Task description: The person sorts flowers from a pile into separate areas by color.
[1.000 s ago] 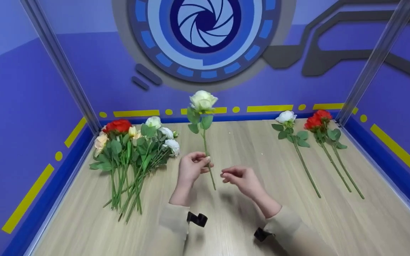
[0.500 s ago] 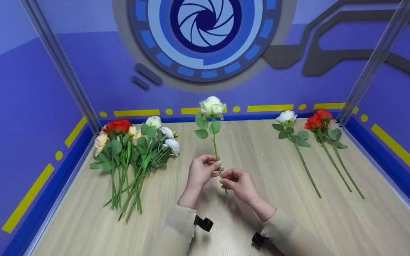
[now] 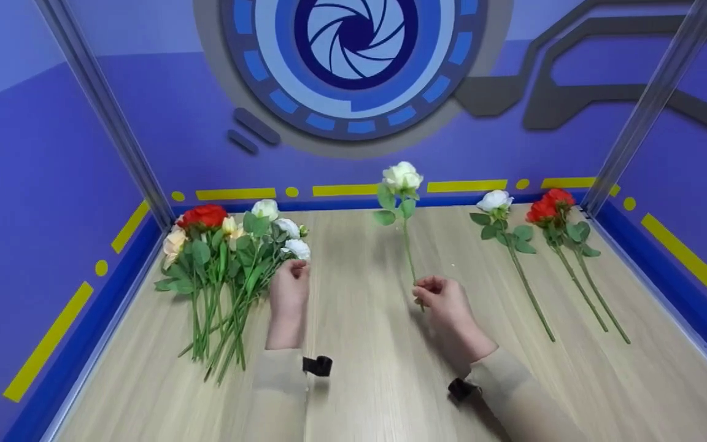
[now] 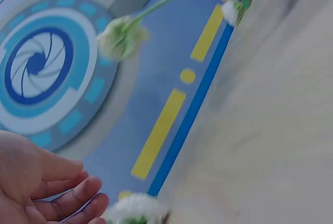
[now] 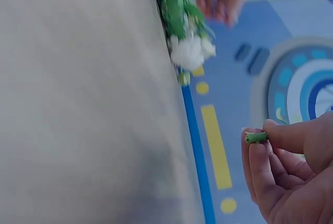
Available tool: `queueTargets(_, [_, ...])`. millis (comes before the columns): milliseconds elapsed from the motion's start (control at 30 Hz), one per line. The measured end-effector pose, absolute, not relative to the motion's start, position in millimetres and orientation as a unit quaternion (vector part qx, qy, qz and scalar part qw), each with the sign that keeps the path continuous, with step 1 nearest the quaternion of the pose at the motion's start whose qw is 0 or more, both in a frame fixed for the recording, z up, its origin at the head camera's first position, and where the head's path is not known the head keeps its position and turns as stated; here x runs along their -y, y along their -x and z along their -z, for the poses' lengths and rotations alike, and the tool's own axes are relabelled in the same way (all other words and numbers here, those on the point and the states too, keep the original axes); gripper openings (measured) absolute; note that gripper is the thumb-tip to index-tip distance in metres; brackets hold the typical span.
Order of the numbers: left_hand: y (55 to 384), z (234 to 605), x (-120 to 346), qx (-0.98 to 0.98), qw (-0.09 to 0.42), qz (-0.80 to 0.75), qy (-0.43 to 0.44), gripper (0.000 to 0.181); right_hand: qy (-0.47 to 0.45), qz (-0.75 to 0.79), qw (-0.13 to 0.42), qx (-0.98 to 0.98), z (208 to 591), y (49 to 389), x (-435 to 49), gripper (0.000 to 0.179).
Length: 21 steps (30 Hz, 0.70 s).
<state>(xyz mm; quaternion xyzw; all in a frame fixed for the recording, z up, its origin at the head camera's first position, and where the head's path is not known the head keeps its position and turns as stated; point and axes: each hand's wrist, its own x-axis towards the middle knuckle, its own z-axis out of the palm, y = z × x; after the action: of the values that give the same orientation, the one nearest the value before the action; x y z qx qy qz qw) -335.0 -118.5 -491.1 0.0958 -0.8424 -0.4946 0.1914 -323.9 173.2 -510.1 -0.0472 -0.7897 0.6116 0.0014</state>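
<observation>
My right hand (image 3: 445, 301) pinches the lower stem of a pale cream-white rose (image 3: 402, 177), which stands upright above the table. In the right wrist view the green stem end (image 5: 256, 137) pokes out between thumb and fingers. My left hand (image 3: 289, 288) holds nothing and is beside the flower pile, just below a white flower (image 3: 296, 249). Its fingers (image 4: 78, 195) are loosely bent in the left wrist view. The pile on the left mixes red flowers (image 3: 204, 216), peach flowers (image 3: 174, 243) and white ones, with green stems pointing toward me.
On the right of the wooden table (image 3: 366, 380) lie a white rose (image 3: 494, 201) and red roses (image 3: 551, 205) with their stems toward me. Blue-purple panels (image 3: 145, 123) wall in the back and both sides.
The rose passed from my left hand to my right hand and moved right. My left hand let go of the stem and moved left to the flower pile.
</observation>
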Motion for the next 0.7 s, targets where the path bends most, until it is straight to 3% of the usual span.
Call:
queueTargets(300, [334.2,501.1,165.4,0.851,0.218,0.422,-0.223,0.02,0.059,-0.556,0.045,0.828,513.1,339.0,-212.0,0.012])
queueTargets(467, [331.3,506.6,177.4,0.861,0.188,0.387,-0.271,0.028,0.07,-0.488,0.061,0.868,516.7,344.0,-236.3,0.016])
queueTargets(700, [330.8,512.5,185.4,0.88,0.133,0.355,-0.286,0.041,0.087,-0.43,0.044,0.898,522.9,348.3,-260.5,0.02])
